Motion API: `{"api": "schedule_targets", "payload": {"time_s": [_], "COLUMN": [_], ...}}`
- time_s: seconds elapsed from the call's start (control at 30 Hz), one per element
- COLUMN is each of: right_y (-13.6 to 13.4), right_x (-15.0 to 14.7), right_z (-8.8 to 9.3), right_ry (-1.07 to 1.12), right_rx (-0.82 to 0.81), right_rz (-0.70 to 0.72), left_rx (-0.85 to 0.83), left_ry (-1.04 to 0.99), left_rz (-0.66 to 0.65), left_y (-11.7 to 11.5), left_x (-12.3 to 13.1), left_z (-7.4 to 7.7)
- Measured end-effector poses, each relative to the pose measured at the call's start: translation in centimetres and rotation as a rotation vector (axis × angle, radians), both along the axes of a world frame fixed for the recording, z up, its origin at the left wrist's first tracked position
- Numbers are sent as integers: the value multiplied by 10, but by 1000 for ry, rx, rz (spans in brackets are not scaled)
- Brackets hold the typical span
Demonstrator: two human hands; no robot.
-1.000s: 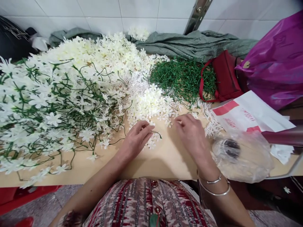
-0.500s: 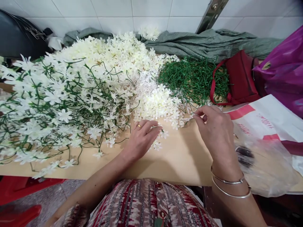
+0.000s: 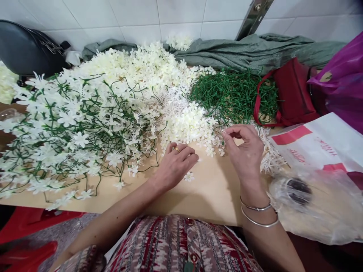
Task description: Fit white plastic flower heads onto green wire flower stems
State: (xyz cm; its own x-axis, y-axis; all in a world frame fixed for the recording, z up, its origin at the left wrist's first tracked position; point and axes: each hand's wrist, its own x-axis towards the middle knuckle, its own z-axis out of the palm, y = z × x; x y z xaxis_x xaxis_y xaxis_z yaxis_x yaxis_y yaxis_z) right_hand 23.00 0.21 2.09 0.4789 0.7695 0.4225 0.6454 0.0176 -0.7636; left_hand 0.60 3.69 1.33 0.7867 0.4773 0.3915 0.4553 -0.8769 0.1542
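My left hand (image 3: 180,164) rests low over the table, fingers curled together, a ring on one of them. A bit of white petal from an artificial flower shows at its fingertips. Thumb and forefinger of my right hand (image 3: 245,147) are pinched at the right edge of a small pile of cream artificial flowers (image 3: 188,124); a thin pale tip shows there, too small to name. One loose white flower (image 3: 189,176) lies just below my left fingers. Thin white stamen-like sprigs (image 3: 270,153) lie partly behind my right hand.
White flowers on green stems (image 3: 99,124) are heaped at left. Green plastic stems (image 3: 232,94) lie behind my right hand, beside a red bag (image 3: 295,94). A printed white bag (image 3: 320,141) and a clear plastic bag (image 3: 320,207) sit at right. Grey-green cloth (image 3: 249,53) runs along the wall.
My right hand has moved left, away from the white sprigs, which now show more. My left hand has shifted slightly right, over a loose flower that was visible before.
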Motion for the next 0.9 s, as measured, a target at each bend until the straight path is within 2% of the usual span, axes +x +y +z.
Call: {"api": "schedule_targets", "payload": {"time_s": [0.1,0.23,0.3,0.4,0.5,0.57,0.7,0.9], "right_y": [-1,-1,-1,-2,-4,-5,-6,-6], "right_x": [-3,-7,-10,-18,-28,-33,-37,-37], "right_z": [1,-1,-2,-1,1,2,3,7], "right_ry": [38,293,468,636,684,702,664,469], "right_rx": [5,37,71,100,76,63,77,75], "right_rz": [9,64,176,307,307,297,292,278], "left_rx": [-26,-284,-487,-922,-1349,-1520,-1645,-1583], "left_ry": [-70,-330,-521,-746,-879,-927,-959,-927], "left_rz": [52,118,194,274,263,252,220,203], "left_y": [3,9,13,19,23,23,19,12], "left_x": [3,12,17,22,26,28,33,39], "left_z": [7,20,23,22,17,15,14,11]}}
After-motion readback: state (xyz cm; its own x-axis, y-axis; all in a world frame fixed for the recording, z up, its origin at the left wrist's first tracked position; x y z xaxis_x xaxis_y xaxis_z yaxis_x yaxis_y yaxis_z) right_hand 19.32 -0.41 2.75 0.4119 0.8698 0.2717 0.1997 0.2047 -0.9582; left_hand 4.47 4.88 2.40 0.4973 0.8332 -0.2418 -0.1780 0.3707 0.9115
